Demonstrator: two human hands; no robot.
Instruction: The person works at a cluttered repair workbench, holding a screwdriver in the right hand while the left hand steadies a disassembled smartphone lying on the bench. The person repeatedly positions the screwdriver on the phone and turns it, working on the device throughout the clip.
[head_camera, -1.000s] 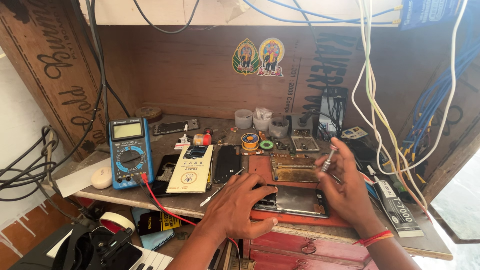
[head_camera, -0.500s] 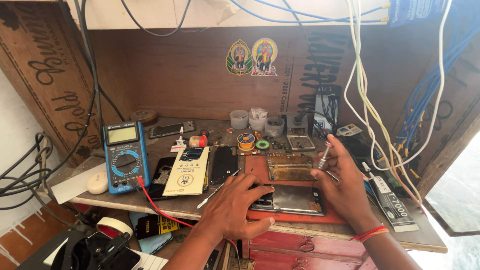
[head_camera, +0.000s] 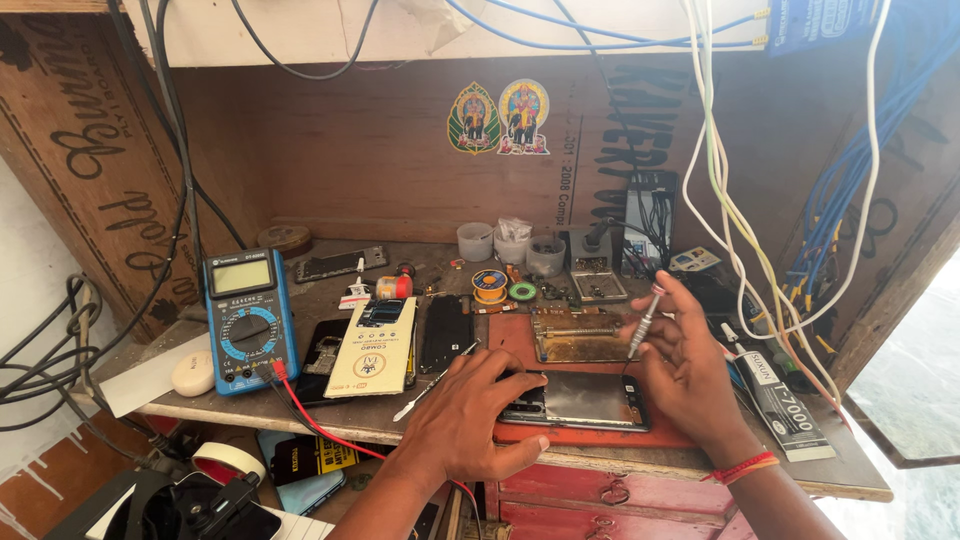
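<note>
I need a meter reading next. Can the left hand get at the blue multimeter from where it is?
Probably yes. The left hand rests on the opened phone, and the blue multimeter stands off to its left. Only flat things lie between, a cream card and a thin metal tool; nothing tall blocks the way.

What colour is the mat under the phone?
The mat under the phone is red-orange, seen in the head view.

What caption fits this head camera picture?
Left hand steadies an opened phone while right hand holds a small screwdriver.
</note>
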